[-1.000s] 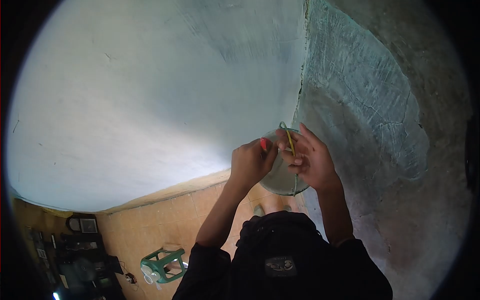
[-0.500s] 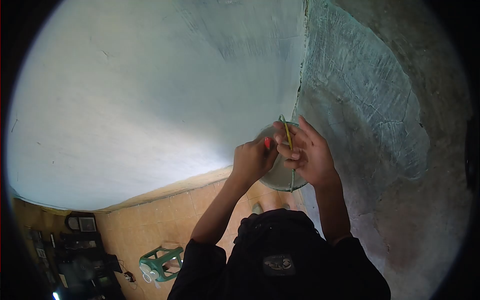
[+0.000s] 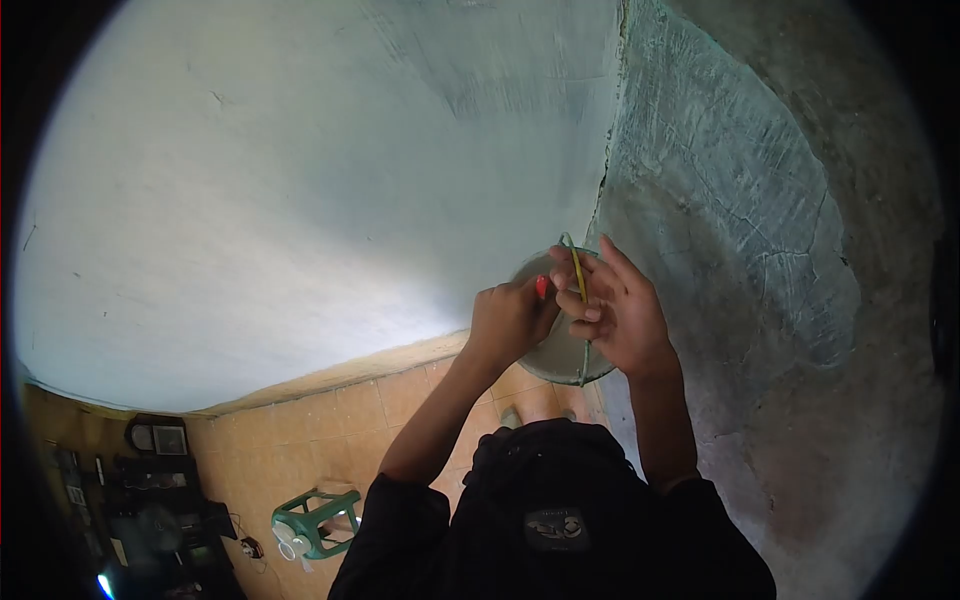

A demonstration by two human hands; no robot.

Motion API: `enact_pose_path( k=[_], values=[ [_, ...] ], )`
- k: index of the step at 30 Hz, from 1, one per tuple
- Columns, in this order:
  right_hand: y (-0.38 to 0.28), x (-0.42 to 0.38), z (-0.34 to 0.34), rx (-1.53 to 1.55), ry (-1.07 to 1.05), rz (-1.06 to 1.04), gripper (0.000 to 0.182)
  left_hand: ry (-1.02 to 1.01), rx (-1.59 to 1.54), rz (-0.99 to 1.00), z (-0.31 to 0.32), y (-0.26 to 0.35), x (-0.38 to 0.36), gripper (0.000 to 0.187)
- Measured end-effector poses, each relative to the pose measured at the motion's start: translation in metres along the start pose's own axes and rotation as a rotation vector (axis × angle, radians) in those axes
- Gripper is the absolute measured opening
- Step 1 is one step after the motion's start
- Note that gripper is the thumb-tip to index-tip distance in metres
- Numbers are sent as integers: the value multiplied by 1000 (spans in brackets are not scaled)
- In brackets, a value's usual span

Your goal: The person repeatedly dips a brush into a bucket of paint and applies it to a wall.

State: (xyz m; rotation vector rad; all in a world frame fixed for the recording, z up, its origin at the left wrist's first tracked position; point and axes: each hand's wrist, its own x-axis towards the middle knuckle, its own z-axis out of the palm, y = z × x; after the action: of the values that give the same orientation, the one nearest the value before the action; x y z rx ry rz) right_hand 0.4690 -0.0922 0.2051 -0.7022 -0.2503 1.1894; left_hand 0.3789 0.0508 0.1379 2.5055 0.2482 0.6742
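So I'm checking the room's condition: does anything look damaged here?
Yes. The right-hand wall looks worn: its paint is scraped and patchy over bare grey, and a crack runs down the corner above the hands.

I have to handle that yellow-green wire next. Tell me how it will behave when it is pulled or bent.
The yellow-green wire is thin and arches in a loop above the right hand, so it probably bends easily yet holds its shape. It looks light. Its smooth coating may slip through fingers, which may be why the left hand grips a red-handled tool beside it.
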Motion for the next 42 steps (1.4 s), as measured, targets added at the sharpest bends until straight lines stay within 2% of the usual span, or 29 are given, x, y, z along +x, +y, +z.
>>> enact_pose_path(
  k=[3,10,13,15,20,24,26,29,34,37,38,40,42],
  values=[
    [-1,0,-1,1,1,6,56,-82,11,-36,-6,2,3,15],
    [-2,1,-2,-8,5,-2,57,-84,41,-34,-3,0,4,13],
    [-3,2,-7,2,13,9,56,5,-5,-20,-14,7,7,13],
    [-4,1,-9,18,30,11,56,119,-138,-169,-26,15,10,19],
    [-1,2,-20,57,60,8,54,114,-246,-235,-48,13,2,19],
    [0,-2,-21,25,98,-23,52,-17,-297,-322,-63,14,-20,23],
    [1,-1,-30,90,90,-15,52,-29,-502,-471,-66,13,-32,21],
    [2,-6,-35,69,86,-31,51,-127,-625,-540,-73,5,-46,31],
    [9,-10,-47,68,105,4,56,-286,-609,-567,-78,-8,-62,35],
    [16,-13,-50,45,126,29,57,-501,-619,-565,-63,-35,-76,37],
    [17,-14,-52,46,126,24,57,-503,-618,-559,-58,-40,-79,37],
    [18,-17,-56,81,129,67,57,-760,-641,-573,-52,-44,-79,31],
    [19,-20,-60,78,140,60,57,-791,-700,-584,-44,-49,-80,26]
  ],
)
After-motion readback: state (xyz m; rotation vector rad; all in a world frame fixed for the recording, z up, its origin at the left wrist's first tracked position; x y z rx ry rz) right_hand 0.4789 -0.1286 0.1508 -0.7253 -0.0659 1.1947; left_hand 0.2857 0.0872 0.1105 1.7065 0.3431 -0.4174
